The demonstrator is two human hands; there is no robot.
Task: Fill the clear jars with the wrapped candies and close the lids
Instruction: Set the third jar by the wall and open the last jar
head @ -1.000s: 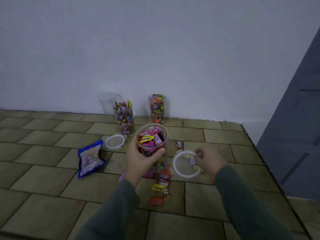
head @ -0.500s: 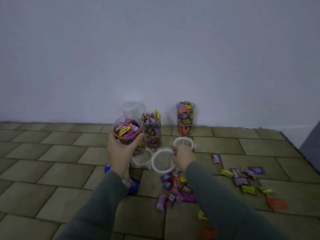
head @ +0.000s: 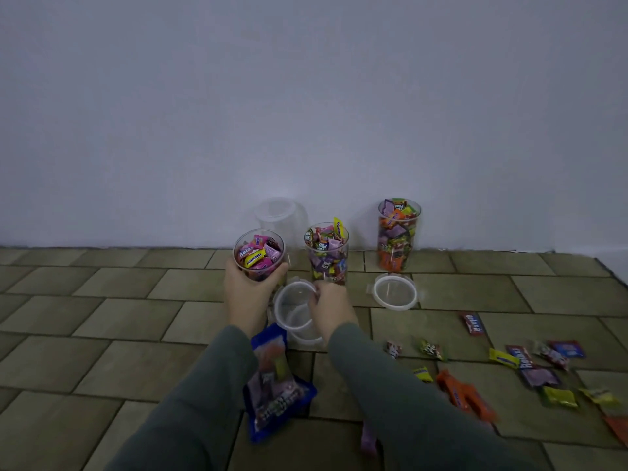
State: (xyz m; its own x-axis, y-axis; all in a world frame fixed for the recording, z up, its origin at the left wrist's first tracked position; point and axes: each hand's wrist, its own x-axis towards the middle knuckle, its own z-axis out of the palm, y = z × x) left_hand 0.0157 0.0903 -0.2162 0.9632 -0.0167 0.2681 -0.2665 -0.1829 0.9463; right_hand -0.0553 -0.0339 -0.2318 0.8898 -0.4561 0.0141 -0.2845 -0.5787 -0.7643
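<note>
Held jar — "mentos", "Relax" wrappers

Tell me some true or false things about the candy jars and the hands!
1. The left hand holds a candy-filled jar. True.
2. That jar has its lid on. False: its top is open.
3. The right hand pinches a clear lid. True.
4. Every jar holds candy. False: the jar at the wall is empty.
5. Another lid lies on the floor before the right-most jar. True.
6. The blue bag is inside a jar. False: it lies on the floor.
</note>
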